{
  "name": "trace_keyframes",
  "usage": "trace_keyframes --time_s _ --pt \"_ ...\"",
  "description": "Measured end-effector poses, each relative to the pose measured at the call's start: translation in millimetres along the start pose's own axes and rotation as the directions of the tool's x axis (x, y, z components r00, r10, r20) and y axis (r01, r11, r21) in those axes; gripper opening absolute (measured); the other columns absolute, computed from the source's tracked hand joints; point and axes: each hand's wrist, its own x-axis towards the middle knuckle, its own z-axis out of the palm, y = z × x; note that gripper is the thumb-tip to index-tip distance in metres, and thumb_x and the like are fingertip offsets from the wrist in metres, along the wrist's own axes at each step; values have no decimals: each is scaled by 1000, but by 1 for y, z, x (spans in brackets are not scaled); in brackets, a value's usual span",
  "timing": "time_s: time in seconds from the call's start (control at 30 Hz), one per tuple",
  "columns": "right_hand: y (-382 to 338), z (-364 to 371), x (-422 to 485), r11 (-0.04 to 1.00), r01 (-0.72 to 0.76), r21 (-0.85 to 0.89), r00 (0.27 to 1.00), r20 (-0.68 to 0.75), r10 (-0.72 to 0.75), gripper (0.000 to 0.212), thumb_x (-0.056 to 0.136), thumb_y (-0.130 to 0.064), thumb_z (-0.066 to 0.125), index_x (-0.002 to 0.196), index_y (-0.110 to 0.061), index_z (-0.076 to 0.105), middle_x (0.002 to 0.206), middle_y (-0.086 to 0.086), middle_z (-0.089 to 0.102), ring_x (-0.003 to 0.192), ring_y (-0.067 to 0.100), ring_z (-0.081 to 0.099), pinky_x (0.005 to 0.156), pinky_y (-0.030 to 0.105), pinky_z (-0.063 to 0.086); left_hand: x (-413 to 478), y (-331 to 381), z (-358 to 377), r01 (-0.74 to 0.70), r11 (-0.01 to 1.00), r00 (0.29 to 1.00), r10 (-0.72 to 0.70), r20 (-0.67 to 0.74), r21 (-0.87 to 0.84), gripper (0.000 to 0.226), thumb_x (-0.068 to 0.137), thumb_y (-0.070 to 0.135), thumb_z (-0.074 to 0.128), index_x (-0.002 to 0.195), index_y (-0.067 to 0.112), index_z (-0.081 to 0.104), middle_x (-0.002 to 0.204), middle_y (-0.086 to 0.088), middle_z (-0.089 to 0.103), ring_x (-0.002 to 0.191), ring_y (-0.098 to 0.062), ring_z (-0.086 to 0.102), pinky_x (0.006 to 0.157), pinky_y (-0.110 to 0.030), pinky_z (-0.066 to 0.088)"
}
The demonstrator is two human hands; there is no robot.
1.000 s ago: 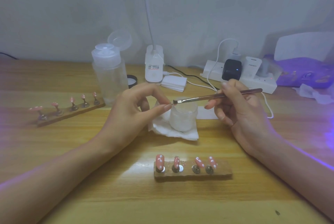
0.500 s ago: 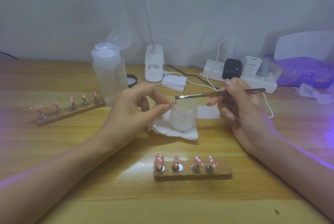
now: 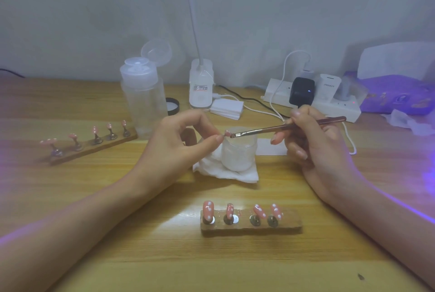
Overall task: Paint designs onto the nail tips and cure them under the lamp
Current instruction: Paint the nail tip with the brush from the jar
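jar (image 3: 239, 154) sits on tissue (image 3: 246, 175), nail stand (image 3: 289, 225) before it, bottle (image 3: 144, 103) behind left.

**Pale wall, wooden desk, violet glow at the edges**

A plain grey-white wall (image 3: 70, 9) fills the upper half of the view, unmarked except for soft shadows toward the right. Below it, a light wooden desk (image 3: 94, 256) meets the wall in a straight line, its grain running in long bands from side to side. The slim white stalk of a desk light (image 3: 200, 84) rises from its base at the back of the desk and leaves the frame at the top. A bright white patch lies on the wood near the centre front. Violet light tints the desk's right side and, more faintly, its left.
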Motion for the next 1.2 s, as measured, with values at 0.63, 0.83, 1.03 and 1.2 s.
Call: trace_keyframes --time_s 0.63,0.83,1.03,1.2 --pt "-1 -3 2 995 -16 102 999 -47 20 31 103 -17 48 72 -15 49 59 9 66 37 8 26 40 16 25 2 5 -9 143 946 961 -203 -187 -291 8 92 17 68 84 18 68 84 10 73 49 -1 49 48 -9 39" --pt "0 -3 3 991 -31 129 998 -58 38 30 102 -18 49 72 -16 49 57 9 65 36 8 26 39 16 26 5 20 -25 151 854 906 -321 -275 -499 5 92 24 68 88 26 70 98 9 77 46 -1 44 39 -9 30" --pt "-1 -3 3 989 -38 140 997 -62 47 29 102 -16 49 73 -13 49 56 9 65 35 8 26 39 16 26 -13 48 -19 -57 984 993 39 -110 -168 11 80 33 77 85 24 75 101 13 74 83 -1 58 67 -12 40" --pt "-1 -3 2 991 -30 130 997 -61 38 29 102 -16 48 73 -13 48 55 9 63 36 8 25 39 16 25 -50 62 3 -454 834 889 399 225 315 7 82 38 75 81 31 78 113 11 56 99 -11 45 87 -21 35"
